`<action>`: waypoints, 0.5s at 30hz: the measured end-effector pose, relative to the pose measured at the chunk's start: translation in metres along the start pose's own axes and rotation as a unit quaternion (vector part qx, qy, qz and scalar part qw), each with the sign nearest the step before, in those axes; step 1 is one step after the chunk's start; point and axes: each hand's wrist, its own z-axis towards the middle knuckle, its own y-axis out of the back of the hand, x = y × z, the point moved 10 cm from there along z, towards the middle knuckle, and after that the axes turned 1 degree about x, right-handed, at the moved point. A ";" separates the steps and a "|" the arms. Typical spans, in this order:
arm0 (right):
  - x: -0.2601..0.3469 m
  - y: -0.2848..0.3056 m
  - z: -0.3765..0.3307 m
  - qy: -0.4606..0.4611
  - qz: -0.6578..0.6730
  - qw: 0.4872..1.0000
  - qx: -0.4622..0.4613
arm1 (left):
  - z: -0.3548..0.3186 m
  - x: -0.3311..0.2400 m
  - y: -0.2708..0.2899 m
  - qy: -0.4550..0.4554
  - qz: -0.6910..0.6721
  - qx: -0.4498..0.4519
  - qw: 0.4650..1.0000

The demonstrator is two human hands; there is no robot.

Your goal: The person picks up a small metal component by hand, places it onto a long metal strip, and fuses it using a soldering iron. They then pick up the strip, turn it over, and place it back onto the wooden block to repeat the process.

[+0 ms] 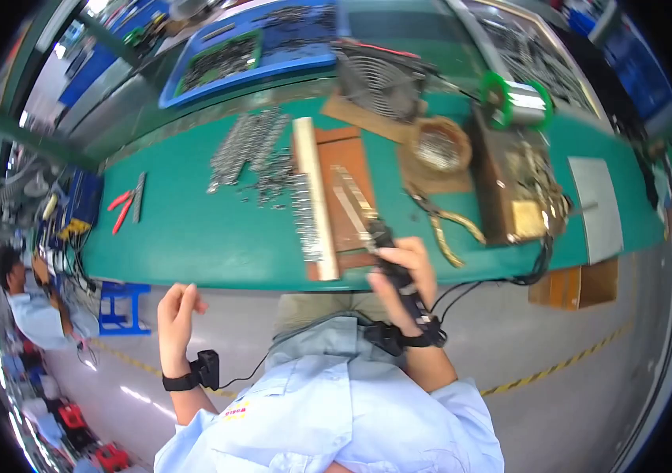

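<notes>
right hand (404,272) grips soldering iron (390,256) at bench edge | left hand (176,313) loosely curled, empty, well apart

factory workshop, likely soldering | green workbench (186,229) | solder spool (519,101) | parts trays (249,59)

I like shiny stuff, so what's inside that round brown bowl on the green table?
The round brown bowl holds a heap of small silvery metal bits. They cover its bottom, and they're too blurred to tell apart.

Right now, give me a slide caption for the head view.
Right hand grips a soldering iron at a green workbench; left hand is raised, empty.
</notes>
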 end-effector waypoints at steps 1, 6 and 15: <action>-0.009 0.020 -0.009 -0.038 0.042 0.998 -0.003 | -0.022 -0.029 -0.019 -0.056 0.010 -0.017 0.998; -0.014 -0.072 0.050 0.020 0.128 0.987 -0.098 | 0.045 -0.177 0.035 -0.354 0.189 -0.052 0.914; -0.022 -0.075 0.056 -0.024 0.164 0.975 -0.151 | 0.109 -0.206 0.011 -0.307 0.178 -0.047 0.934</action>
